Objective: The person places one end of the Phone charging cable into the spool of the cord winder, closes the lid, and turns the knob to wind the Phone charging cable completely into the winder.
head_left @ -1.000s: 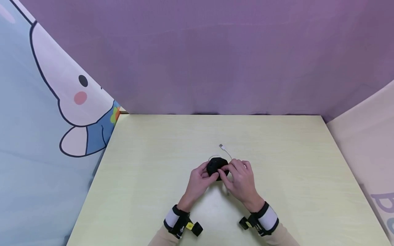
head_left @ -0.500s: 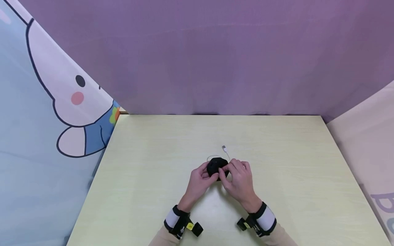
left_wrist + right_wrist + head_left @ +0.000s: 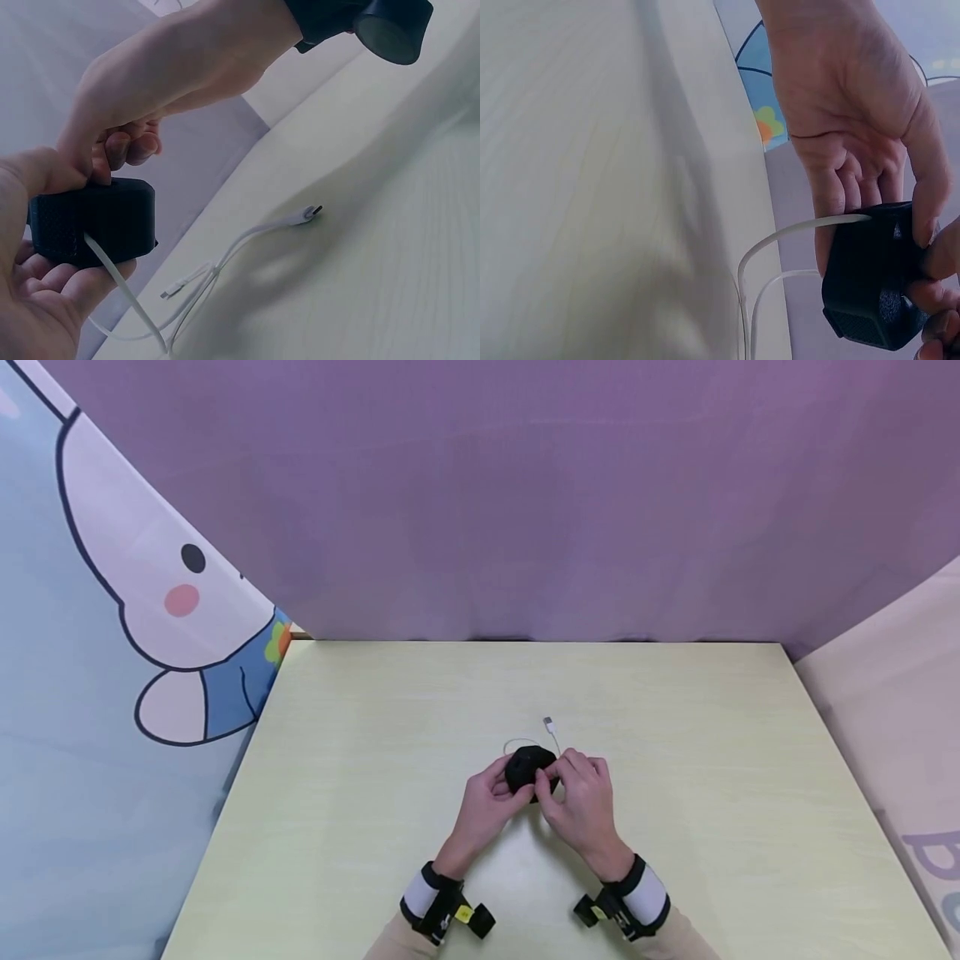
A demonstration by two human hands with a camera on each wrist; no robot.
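Black housing (image 3: 523, 765): between both hands' fingers, above tabletop (image 3: 375, 727). Left hand (image 3: 482, 806): fingers and thumb grip housing. Right hand (image 3: 585, 806): thumb and forefinger pinch housing edge. USB plug (image 3: 550, 725), beyond fingers, has swung slightly rightward; white cable (image 3: 810, 224) likely moved by handling. Versus earlier frame: housing grip unchanged, right hand slightly nearer left.

One left hand (image 3: 482, 804) and one right hand (image 3: 587, 803) make two, and there are two sleeves (image 3: 397, 940), two wrist straps (image 3: 422, 894), two small cameras (image 3: 481, 920) and one black box (image 3: 528, 766). Two plugs (image 3: 303, 215) show on white cord (image 3: 124, 286), whose strands overlap so that one cord or several cannot be told. There is one counter (image 3: 360, 760), and there are three wall cloths (image 3: 480, 527), one bearing one cartoon animal (image 3: 150, 585).
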